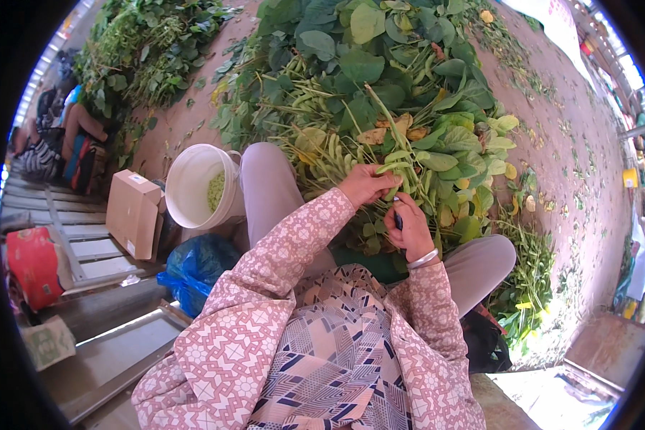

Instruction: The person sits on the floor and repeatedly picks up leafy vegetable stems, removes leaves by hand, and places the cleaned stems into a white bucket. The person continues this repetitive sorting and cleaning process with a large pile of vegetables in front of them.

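Observation:
My left hand [368, 185] pinches green soybean pods [399, 164] that hang on a cut stalk [384, 110]. Just below and to the right, my right hand [411, 228] is closed around a small dark-handled tool [398, 220]; its bright tip points up towards the pods, and its exact kind is hard to tell. A big heap of leafy soybean plants [360, 67] spreads in front of my knees, with full pods and some yellowed leaves among the green. Beside my left knee leans a white plastic bucket [191, 196] with shelled green beans [216, 192] inside.
Left of the bucket stands a cardboard box [131, 215]; a blue plastic bag [196, 271] sits below it. Another plant pile [145, 54] lies far left, near a seated person [80, 126]. Leaf litter covers the floor [559, 156] to the right. A black bag [484, 341] is by my right thigh.

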### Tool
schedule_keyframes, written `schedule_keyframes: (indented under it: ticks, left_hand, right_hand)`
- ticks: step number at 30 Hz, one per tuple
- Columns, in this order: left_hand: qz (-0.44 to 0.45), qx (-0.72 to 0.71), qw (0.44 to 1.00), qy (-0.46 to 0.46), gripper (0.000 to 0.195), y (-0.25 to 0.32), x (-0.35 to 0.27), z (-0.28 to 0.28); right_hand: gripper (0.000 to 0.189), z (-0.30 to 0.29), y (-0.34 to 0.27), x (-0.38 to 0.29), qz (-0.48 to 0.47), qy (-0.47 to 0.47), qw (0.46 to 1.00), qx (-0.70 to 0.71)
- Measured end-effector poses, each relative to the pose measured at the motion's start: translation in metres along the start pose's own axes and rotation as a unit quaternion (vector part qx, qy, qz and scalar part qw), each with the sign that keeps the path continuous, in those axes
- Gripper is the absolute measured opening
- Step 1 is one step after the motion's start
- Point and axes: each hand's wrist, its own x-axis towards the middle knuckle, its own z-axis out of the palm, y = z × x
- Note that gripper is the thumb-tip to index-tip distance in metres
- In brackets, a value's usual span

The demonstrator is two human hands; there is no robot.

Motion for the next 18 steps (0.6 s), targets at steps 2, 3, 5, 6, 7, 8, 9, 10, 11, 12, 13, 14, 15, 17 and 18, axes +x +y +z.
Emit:
schedule_keyframes:
  ticks: [2,3,5,6,7,8,9,10,11,12,13,14,15,17,18]
  left_hand:
    - [-0.021,-0.049,0.998,-0.025,0.012,0.001,-0.001,-0.001]
    - [-0.040,-0.094,0.994,-0.050,0.012,-0.001,0.001,-0.005]
    - [-0.081,-0.162,0.980,-0.082,0.014,-0.008,0.007,-0.015]
    - [-0.103,-0.185,0.973,-0.090,0.016,-0.009,0.009,-0.018]
    - [-0.124,-0.208,0.965,-0.099,0.019,-0.011,0.011,-0.020]
    - [-0.109,-0.183,0.972,-0.100,0.020,-0.013,0.013,-0.021]
    - [-0.094,-0.157,0.978,-0.102,0.021,-0.010,0.011,-0.018]
    - [-0.078,-0.131,0.983,-0.103,0.023,-0.007,0.008,-0.015]
    - [-0.046,-0.065,0.993,-0.089,0.023,-0.005,0.006,-0.009]
    - [-0.014,0.002,0.997,-0.074,0.024,-0.003,0.003,-0.003]
    - [0.019,0.068,0.996,-0.059,0.024,-0.002,0.001,0.000]
    - [0.013,0.059,0.996,-0.058,0.024,-0.004,0.001,-0.001]
    - [0.006,0.049,0.996,-0.076,0.024,-0.003,0.000,-0.004]
    - [-0.008,0.028,0.993,-0.113,0.023,0.001,-0.002,-0.010]
    - [-0.009,-0.005,0.994,-0.111,0.022,0.000,-0.002,-0.009]
  right_hand:
    - [0.022,-0.002,0.002,0.001,0.007,-0.010,0.999,0.047]
    - [0.020,-0.002,0.001,0.000,0.019,-0.034,0.997,0.064]
    - [0.018,-0.001,-0.001,-0.001,0.041,-0.081,0.991,0.097]
    - [0.017,-0.001,-0.001,-0.001,0.047,-0.091,0.989,0.106]
    - [0.016,-0.002,-0.001,0.000,0.052,-0.102,0.987,0.115]
    - [0.016,-0.002,-0.001,0.000,0.058,-0.112,0.984,0.124]
    - [0.015,-0.002,-0.001,-0.001,0.049,-0.091,0.990,0.101]
    - [0.015,-0.002,-0.002,-0.003,0.041,-0.070,0.994,0.077]
    - [0.015,-0.002,-0.002,-0.004,0.032,-0.048,0.997,0.053]
    - [0.015,-0.002,-0.002,-0.004,0.029,-0.051,0.997,0.050]
    - [0.015,-0.003,-0.002,-0.004,0.025,-0.053,0.997,0.047]
    - [0.015,-0.004,-0.002,-0.004,0.021,-0.055,0.997,0.044]
    - [0.015,-0.005,-0.002,-0.004,0.022,-0.065,0.996,0.063]
    - [0.015,-0.010,-0.001,-0.003,0.022,-0.084,0.991,0.103]
    - [0.015,-0.012,-0.001,-0.002,0.018,-0.077,0.992,0.096]
